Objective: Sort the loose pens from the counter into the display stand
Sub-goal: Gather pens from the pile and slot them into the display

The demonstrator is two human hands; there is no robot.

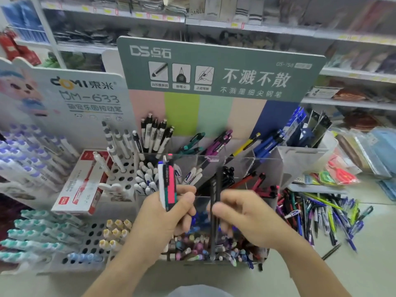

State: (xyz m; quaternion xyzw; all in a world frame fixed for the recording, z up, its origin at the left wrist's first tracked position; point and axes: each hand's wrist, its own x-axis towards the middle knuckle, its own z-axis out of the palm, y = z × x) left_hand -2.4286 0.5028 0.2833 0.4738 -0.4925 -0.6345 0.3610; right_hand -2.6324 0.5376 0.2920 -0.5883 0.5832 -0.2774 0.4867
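Pens fill the counter racks, far left first: rows of purple-capped pens [25, 151] up top, teal-capped ones [36, 232] lower down, both lying in a white holed stand [92, 236]. Red-and-white pen box [83, 183] sits just right of the purple rows, propped against a second holed rack.

Left hand [162, 215] is curled round a small bunch of pens [168, 185], held upright: white barrel, dark one with a pink-red panel, blue and pink tips on top. Thumb lies across the front of the bunch. Hand hovers over the front-left cells of the clear display stand [285, 163].

Right hand [242, 213] pinches a single black pen [215, 202] between thumb and forefinger, pen near vertical, motion-blurred, lower end down among the mixed pens in the stand's front compartment. Cannot tell if that end touches the bottom.

Stand's rear cells hold white, teal, purple, yellow and blue pens, leaning. Green DS header card [218, 67] rises behind.

Loose pile of pens [317, 217] lies on the counter [364, 264] just right of the stand, mixed colours, criss-crossed.
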